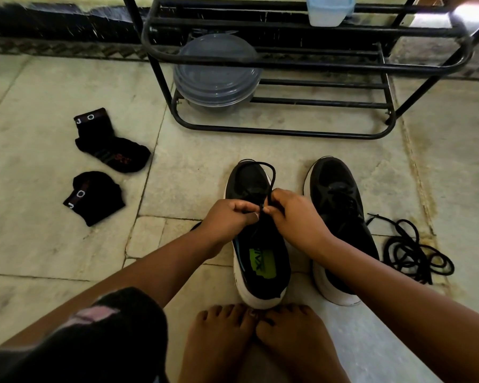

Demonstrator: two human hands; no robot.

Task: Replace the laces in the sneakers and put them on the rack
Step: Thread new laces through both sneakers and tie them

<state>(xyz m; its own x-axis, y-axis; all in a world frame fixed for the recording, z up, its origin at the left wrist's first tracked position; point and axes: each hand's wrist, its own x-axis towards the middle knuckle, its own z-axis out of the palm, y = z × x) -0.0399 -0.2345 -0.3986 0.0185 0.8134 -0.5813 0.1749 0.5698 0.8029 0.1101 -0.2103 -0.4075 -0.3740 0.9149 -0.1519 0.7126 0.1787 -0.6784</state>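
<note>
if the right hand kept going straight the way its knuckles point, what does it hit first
The right hand points leftward, across the left sneaker, toward the left hand. Both pinch the black lace at almost the same spot, so it would likely meet the left hand's fingertips first; depth is unclear.

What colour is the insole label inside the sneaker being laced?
Bright green with dark lettering, on the insole label of the left sneaker; head view.

socks (105, 161) left of sneakers (302, 230), rack (288, 64) behind
</note>
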